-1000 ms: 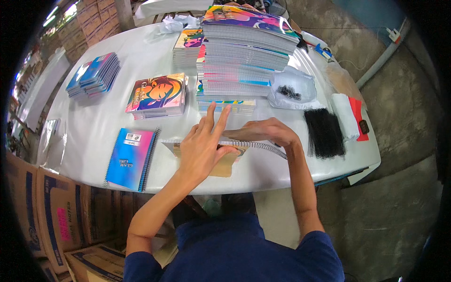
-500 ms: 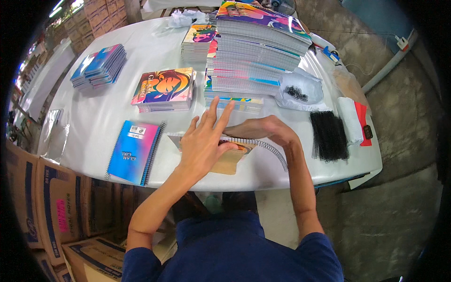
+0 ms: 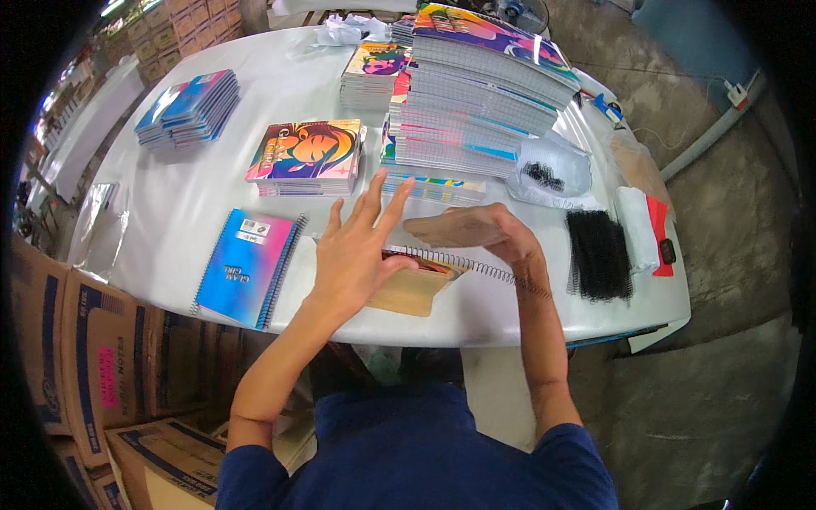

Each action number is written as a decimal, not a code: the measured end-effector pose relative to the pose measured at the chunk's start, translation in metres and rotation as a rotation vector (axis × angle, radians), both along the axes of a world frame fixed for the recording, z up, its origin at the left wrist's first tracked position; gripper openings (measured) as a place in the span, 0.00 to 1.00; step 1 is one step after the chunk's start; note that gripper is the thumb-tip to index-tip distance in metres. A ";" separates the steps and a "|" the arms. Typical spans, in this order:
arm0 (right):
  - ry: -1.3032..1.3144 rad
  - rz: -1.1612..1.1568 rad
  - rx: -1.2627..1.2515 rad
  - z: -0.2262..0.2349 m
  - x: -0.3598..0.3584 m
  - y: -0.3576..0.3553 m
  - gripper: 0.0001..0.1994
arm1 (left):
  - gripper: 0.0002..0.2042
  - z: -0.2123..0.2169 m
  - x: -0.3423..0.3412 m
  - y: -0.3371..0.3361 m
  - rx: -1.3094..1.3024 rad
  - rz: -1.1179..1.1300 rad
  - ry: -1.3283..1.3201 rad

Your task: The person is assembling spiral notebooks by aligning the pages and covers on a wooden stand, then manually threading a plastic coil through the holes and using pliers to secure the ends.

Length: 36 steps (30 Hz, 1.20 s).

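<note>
An unbound-looking notebook (image 3: 404, 293) with a brown back stands tilted near the table's front edge. My left hand (image 3: 361, 255) grips it, thumb over its near face and the other fingers spread upward. A dark spiral coil (image 3: 484, 268) runs along the notebook's upper edge, and its loose end trails right across my right forearm. Just above the coil, my right hand (image 3: 476, 228) is stretched out flat, blurred, holding nothing visible. Whether it touches the coil is hard to tell. Left of my hands lies a blue-and-pink spiral notebook (image 3: 246, 268).
Beyond my hands stand a tall stack of notebooks (image 3: 476, 102) and a shorter illustrated stack (image 3: 308, 157). Blue notebooks (image 3: 189, 106) are piled far left. Black coils (image 3: 599, 255) lie at right, by a white bag with coils (image 3: 551, 174). Cardboard boxes (image 3: 110, 357) stand lower left.
My right hand has turned and lifted slightly, its fingers now stretched flat over the coil. The coil's loose end has swung up and right. The whole view has shifted slightly.
</note>
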State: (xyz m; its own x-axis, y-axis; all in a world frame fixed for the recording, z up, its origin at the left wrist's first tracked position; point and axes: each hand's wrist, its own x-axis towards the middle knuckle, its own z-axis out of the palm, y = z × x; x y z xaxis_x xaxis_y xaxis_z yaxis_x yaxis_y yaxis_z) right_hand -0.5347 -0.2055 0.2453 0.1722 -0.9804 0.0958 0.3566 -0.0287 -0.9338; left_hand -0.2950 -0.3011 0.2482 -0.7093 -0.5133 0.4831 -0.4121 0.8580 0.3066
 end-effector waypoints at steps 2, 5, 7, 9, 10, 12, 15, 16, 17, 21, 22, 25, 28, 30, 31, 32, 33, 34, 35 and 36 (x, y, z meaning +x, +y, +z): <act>0.769 -0.117 0.088 -0.002 0.010 -0.012 0.21 | 0.54 -0.004 0.004 -0.003 -0.014 0.003 0.001; 0.996 -0.009 0.084 0.001 0.008 -0.030 0.22 | 0.54 -0.003 0.003 -0.007 -0.029 -0.017 0.028; 0.452 0.009 -0.007 -0.001 0.009 -0.023 0.21 | 0.54 -0.001 0.009 -0.007 -0.055 0.033 -0.020; 0.491 0.097 -0.215 0.006 0.015 -0.026 0.24 | 0.55 -0.004 0.014 -0.012 -0.019 0.044 0.000; 0.687 0.083 -0.130 0.005 0.016 -0.033 0.25 | 0.55 -0.004 0.015 -0.013 -0.008 0.036 0.003; 1.075 0.053 0.050 0.002 0.015 -0.046 0.25 | 0.55 -0.004 0.016 -0.012 -0.023 0.042 0.001; 0.618 0.120 -0.126 0.010 0.014 -0.039 0.22 | 0.54 -0.007 0.022 -0.019 -0.031 0.070 0.049; 0.506 0.139 -0.199 0.010 0.019 -0.037 0.21 | 0.54 -0.008 0.026 -0.020 -0.036 0.071 0.048; 0.796 0.121 -0.017 0.009 0.024 -0.046 0.23 | 0.54 -0.011 0.028 -0.022 -0.010 0.055 0.091; 0.451 0.125 -0.045 -0.001 0.000 -0.046 0.25 | 0.57 -0.017 0.020 -0.027 0.135 -0.011 0.301; 0.604 0.140 -0.040 0.005 0.007 -0.050 0.25 | 0.58 -0.019 0.022 -0.026 0.184 -0.005 0.342; 1.111 0.201 0.067 0.012 0.030 -0.067 0.27 | 0.61 -0.021 0.025 -0.023 0.251 -0.006 0.537; 0.501 0.118 0.005 0.001 0.017 -0.059 0.27 | 0.63 -0.034 0.027 -0.025 0.359 0.074 0.621; 0.594 0.152 0.002 0.007 0.025 -0.061 0.27 | 0.64 -0.044 0.028 -0.028 0.552 0.039 0.679; 0.865 0.167 0.028 0.011 0.032 -0.069 0.28 | 0.65 -0.048 0.029 -0.029 0.647 0.014 0.693; 1.136 0.182 0.054 0.013 0.035 -0.076 0.28 | 0.64 -0.054 0.030 -0.030 0.734 -0.011 0.750; 1.164 0.167 0.038 0.004 0.032 -0.080 0.28 | 0.64 -0.061 0.030 -0.031 0.820 -0.036 0.808; 0.918 0.139 -0.001 0.003 0.027 -0.077 0.28 | 0.64 -0.064 0.028 -0.036 0.901 -0.069 0.884; 0.665 0.120 -0.033 0.000 0.023 -0.067 0.29 | 0.63 -0.068 0.028 -0.037 0.894 -0.076 0.874; 0.413 0.099 -0.061 -0.002 0.020 -0.063 0.29 | 0.62 -0.072 0.027 -0.039 0.888 -0.085 0.863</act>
